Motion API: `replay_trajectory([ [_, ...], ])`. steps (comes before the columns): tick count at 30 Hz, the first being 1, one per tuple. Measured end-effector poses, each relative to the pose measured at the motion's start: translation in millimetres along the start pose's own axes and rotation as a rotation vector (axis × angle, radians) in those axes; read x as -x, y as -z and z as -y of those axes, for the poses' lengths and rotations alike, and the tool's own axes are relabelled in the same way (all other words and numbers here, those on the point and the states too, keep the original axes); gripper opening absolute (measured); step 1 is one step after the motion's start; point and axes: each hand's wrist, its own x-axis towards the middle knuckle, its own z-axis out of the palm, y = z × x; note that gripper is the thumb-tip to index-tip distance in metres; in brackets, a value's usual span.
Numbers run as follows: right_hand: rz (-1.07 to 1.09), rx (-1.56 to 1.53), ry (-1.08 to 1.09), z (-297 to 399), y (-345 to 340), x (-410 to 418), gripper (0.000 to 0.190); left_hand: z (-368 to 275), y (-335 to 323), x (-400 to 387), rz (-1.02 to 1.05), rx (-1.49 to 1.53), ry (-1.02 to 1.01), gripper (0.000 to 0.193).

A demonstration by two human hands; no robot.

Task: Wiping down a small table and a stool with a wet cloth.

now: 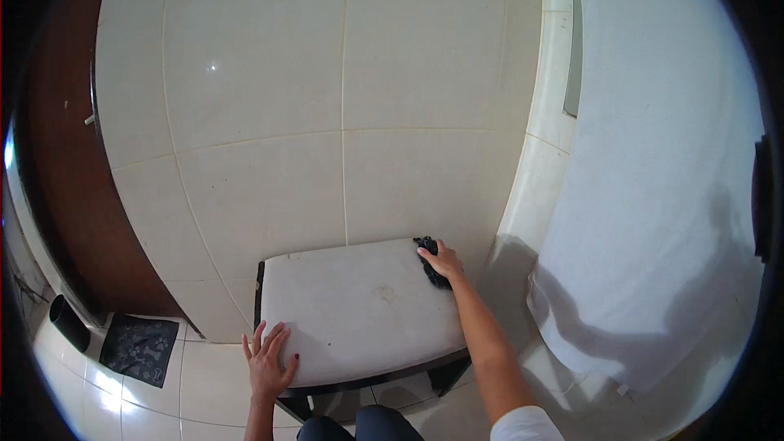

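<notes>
A low bench with a white padded seat (343, 312) and a dark frame (367, 384) stands against the tiled wall before me. At the seat's far right corner, my right hand (446, 260) grips a crumpled black cloth (427, 269) and presses it onto the padding. My left hand (269, 358) rests on the near left edge of the seat, fingers spread, with nothing in it. A brownish stain (385, 293) marks the seat to the right of its middle. A small dark spot (329, 344) shows nearer to me.
Pale wall tiles (263, 73) rise behind the bench. White fabric (649, 165) hangs at the right, down close to the floor. To the left are a brown door (67, 165), a black cylindrical container (69, 323) and a dark patterned mat (139, 349) on the tiled floor.
</notes>
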Motion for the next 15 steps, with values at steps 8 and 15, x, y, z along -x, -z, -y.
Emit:
replay_trajectory([
  [8,0.024,-0.053,0.158,-53.9,-2.8,-1.8,0.092,2.6,-9.1,-0.9,0.017,0.012,-0.003,0.052],
  [15,-0.148,0.059,0.297,-99.2,30.1,203.2,0.079,1.5,-1.7,0.9,0.012,0.037,0.009,0.051],
])
